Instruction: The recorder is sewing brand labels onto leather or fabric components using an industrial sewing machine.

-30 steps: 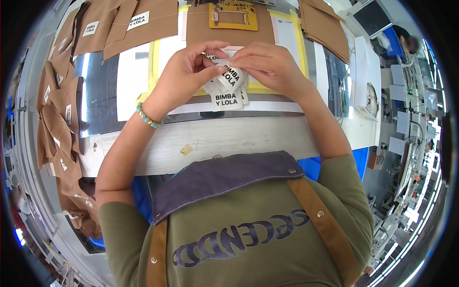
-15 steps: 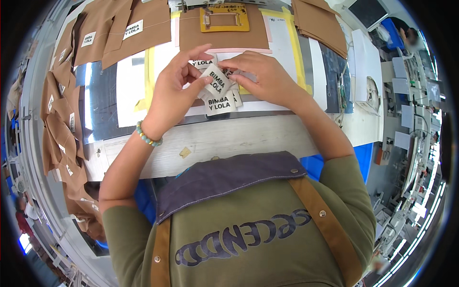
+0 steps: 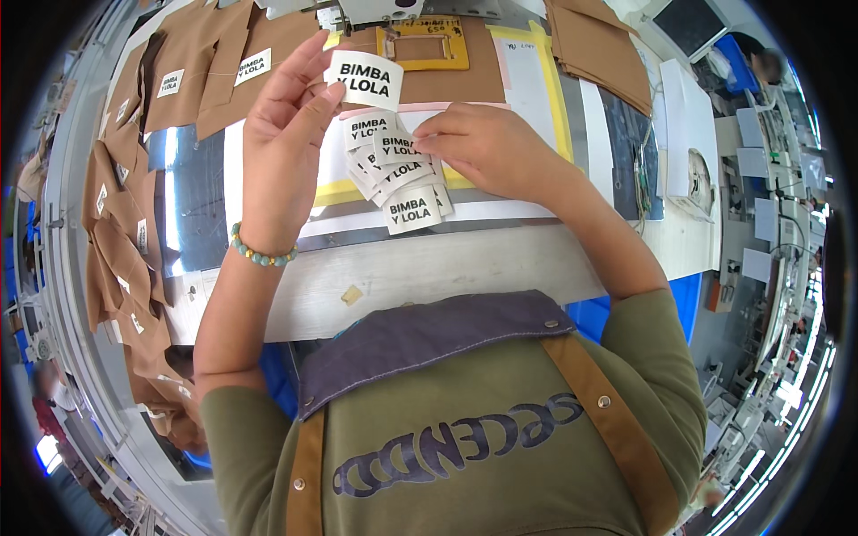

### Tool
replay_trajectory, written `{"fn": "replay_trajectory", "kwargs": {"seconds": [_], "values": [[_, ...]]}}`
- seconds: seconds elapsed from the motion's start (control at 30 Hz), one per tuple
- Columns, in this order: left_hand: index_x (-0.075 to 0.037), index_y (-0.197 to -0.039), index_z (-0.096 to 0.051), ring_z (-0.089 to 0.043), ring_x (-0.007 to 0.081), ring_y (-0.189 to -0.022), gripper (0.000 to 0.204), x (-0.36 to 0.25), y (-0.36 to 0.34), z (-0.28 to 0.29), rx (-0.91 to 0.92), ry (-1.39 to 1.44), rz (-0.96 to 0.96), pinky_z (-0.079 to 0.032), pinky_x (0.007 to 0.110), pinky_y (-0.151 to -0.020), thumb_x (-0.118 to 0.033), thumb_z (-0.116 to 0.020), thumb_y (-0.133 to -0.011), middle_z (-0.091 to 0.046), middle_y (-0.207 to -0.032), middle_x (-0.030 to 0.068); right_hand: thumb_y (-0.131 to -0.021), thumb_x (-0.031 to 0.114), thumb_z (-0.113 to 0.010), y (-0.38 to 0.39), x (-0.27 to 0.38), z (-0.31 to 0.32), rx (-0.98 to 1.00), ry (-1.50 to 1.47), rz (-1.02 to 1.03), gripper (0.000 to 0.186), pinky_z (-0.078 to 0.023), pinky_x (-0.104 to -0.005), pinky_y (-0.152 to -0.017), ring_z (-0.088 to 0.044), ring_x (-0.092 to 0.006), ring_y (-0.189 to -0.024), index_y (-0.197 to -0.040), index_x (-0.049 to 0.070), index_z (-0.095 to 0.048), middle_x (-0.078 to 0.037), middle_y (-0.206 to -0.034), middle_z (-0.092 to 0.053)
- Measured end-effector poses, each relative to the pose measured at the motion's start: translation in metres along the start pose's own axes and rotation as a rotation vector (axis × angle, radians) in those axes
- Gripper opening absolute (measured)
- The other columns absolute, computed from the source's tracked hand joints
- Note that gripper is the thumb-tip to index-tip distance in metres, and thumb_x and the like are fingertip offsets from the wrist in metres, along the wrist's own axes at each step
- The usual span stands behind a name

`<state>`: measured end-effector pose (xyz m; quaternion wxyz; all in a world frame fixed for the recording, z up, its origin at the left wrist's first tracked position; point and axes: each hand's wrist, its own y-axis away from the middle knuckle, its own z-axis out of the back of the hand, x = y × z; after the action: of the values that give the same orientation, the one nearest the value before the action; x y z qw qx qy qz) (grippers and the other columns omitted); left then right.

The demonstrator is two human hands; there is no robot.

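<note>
My left hand point(image 3: 288, 125) is raised over the work table, its thumb and fingers pinching one square white label point(image 3: 380, 94) with black lettering. Lower down, a loose overlapping pile of similar white labels point(image 3: 393, 192) lies on the white sheet. My right hand point(image 3: 492, 147) is at the right side of this pile, its fingertips closed on the edge of a white label point(image 3: 393, 159) on top. Beyond the pile lies a brown fabric panel point(image 3: 357, 42), and a yellow rectangular frame point(image 3: 458, 62) rests on it.
Brown pieces with white labels point(image 3: 179, 107) cover the left side and hang over the table's edge. A stack of brown panels point(image 3: 597, 54) sits at the far right. The machine head point(image 3: 380, 7) stands at the back. Yellow tape point(image 3: 567, 107) borders the white sheet.
My left hand has moved up and left from the pile, lifting a label away from it. My right hand has stayed beside the pile. More of the machine head shows at the top.
</note>
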<state>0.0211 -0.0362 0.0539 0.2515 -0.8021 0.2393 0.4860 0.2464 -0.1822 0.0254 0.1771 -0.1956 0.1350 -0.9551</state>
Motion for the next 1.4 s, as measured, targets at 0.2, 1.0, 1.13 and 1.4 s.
{"fn": "replay_trajectory", "kwargs": {"seconds": [0.2, 1.0, 1.13, 1.4], "values": [[0.000, -0.146, -0.062, -0.068, 0.0146, -0.116, 0.044, 0.024, -0.014, 0.000, -0.070, 0.093, 0.247, -0.056, 0.030, -0.107, 0.003, -0.067, -0.103, -0.071, -0.128, 0.0071, -0.089, 0.011, -0.080, -0.013, 0.005, 0.023, -0.373, 0.103, 0.026, 0.017, -0.059, -0.0372, -0.077, -0.072, -0.0229, -0.099, -0.106, 0.011, -0.080, -0.002, -0.107, -0.076], [-0.001, -0.137, -0.070, -0.058, 0.0353, -0.136, 0.041, 0.049, -0.060, 0.023, 0.454, -1.315, -0.604, -0.049, 0.046, -0.116, -0.018, -0.074, -0.100, -0.070, -0.141, 0.0113, -0.080, 0.010, -0.072, -0.054, -0.086, -0.012, -0.287, 0.534, 0.188, 0.012, -0.056, -0.0333, -0.076, -0.068, -0.0196, -0.094, -0.092, 0.009, -0.074, -0.001, -0.095, -0.068], [-0.003, -0.144, -0.067, -0.049, 0.0385, -0.147, 0.048, 0.061, -0.069, 0.021, 0.515, -1.417, -0.568, -0.044, 0.047, -0.122, -0.019, -0.075, -0.099, -0.064, -0.151, 0.0132, -0.081, 0.012, -0.071, -0.056, -0.088, -0.012, -0.296, 0.519, 0.170, 0.009, -0.058, -0.0347, -0.079, -0.068, -0.0195, -0.099, -0.089, 0.009, -0.074, -0.001, -0.096, -0.068], [-0.003, -0.144, -0.066, -0.045, 0.0354, -0.151, 0.048, 0.066, -0.075, 0.029, 0.545, -1.389, -0.477, -0.042, 0.046, -0.125, -0.022, -0.074, -0.101, -0.063, -0.152, 0.0123, -0.091, 0.006, -0.068, -0.030, -0.085, 0.010, -0.068, 0.328, -0.058, 0.019, -0.059, -0.0408, -0.093, -0.069, -0.0270, -0.112, -0.106, 0.005, -0.079, -0.006, -0.120, -0.075]]}}
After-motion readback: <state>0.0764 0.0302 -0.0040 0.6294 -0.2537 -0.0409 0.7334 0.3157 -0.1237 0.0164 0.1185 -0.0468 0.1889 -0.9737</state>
